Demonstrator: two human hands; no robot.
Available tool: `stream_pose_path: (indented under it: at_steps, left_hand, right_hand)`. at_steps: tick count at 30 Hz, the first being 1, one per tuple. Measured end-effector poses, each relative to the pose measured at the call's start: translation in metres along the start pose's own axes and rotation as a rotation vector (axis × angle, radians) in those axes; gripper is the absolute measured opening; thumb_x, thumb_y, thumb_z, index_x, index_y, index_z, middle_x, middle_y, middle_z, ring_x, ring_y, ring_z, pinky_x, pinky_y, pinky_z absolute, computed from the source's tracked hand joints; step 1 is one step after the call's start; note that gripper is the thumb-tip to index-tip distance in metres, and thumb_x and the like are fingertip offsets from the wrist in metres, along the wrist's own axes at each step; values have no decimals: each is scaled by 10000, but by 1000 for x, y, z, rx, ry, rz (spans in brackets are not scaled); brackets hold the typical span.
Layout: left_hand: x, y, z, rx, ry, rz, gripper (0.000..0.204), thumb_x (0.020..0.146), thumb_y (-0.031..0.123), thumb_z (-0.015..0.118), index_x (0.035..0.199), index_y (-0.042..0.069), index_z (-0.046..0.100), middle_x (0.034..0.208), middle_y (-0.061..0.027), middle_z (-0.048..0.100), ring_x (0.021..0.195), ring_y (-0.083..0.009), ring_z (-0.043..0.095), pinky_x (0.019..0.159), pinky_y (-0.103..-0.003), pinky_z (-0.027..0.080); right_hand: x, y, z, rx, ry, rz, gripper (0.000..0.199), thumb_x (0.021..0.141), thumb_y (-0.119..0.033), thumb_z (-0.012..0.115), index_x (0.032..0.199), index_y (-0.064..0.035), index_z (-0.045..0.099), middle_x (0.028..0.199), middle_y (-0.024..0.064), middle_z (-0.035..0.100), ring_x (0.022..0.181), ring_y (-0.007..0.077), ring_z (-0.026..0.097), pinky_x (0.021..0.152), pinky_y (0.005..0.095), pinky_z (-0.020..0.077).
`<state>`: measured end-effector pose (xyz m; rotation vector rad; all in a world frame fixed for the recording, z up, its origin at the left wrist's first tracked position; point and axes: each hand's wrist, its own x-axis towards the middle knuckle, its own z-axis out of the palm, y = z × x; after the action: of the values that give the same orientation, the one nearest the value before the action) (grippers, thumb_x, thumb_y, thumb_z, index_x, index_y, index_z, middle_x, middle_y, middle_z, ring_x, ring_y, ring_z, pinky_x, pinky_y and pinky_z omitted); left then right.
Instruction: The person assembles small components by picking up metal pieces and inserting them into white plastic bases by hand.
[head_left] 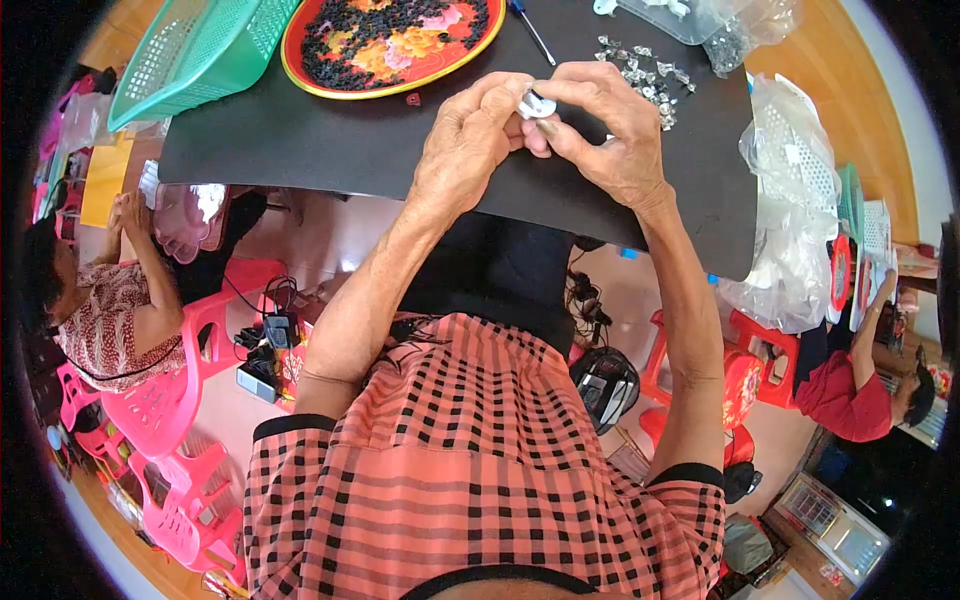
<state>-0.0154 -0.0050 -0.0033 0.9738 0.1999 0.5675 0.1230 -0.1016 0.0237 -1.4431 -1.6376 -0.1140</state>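
Over the dark table [340,150], both my hands meet around a small white round plastic part [537,104]. My left hand [475,125] pinches it from the left side, fingers curled behind it. From the right, the thumb and forefinger of my right hand [605,125] press on the same part. A dark bit shows at its upper edge, too small to name. Just beyond my right hand lies a scatter of small shiny metal pieces [655,85]. A screwdriver [532,32] with a blue handle rests beyond my fingers.
A red and yellow round tray [292,62] holds many small black pieces. Left of it stands a green plastic basket [190,75]. Clear plastic bags [790,200] sit by the table's right edge. People sit at both sides, near pink chairs [160,400] and red stools [770,340].
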Motion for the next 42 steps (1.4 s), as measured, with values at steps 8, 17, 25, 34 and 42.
stream_pose_path:
  at_steps: [8, 17, 25, 34, 42]
  left_hand:
    - [-3, 2, 0, 86, -7, -13, 326, 976, 242, 403, 1074, -35, 545, 805, -76, 583, 700, -144, 582, 730, -296, 496]
    - [-2, 2, -3, 67, -37, -24, 354, 987, 246, 363, 1100, -50, 521, 843, -80, 572, 716, -145, 578, 720, -294, 491]
    - [-3, 3, -3, -18, -38, -82, 345, 993, 231, 354, 1119, -53, 504, 859, -89, 572, 706, -156, 578, 731, -305, 493]
    - [-6, 6, 3, 113, -3, -32, 347, 980, 263, 404, 1090, -38, 537, 826, -73, 590, 708, -115, 559, 685, -241, 461]
    - [-6, 7, 3, 70, 46, -46, 303, 953, 279, 482, 1082, 22, 578, 783, -27, 604, 731, -88, 563, 657, -210, 427]
  right_hand:
    - [2, -2, -3, -15, -43, -17, 258, 672, -51, 709, 924, -77, 664, 921, 69, 622, 832, 215, 605, 728, 305, 494]
    - [3, -8, -3, 40, -32, 59, 275, 661, -50, 706, 928, -75, 647, 931, 77, 621, 851, 218, 610, 738, 304, 493]
    - [3, -6, -3, 52, -45, 78, 248, 665, -54, 704, 903, -66, 636, 913, 77, 614, 850, 215, 604, 746, 300, 486]
    - [4, -5, -8, 126, -58, 131, 172, 744, -57, 679, 910, -36, 642, 889, 84, 616, 830, 206, 601, 734, 298, 479]
    - [6, -7, -7, 167, 60, 153, 160, 756, -17, 648, 916, -30, 647, 879, 96, 629, 818, 205, 607, 725, 300, 481]
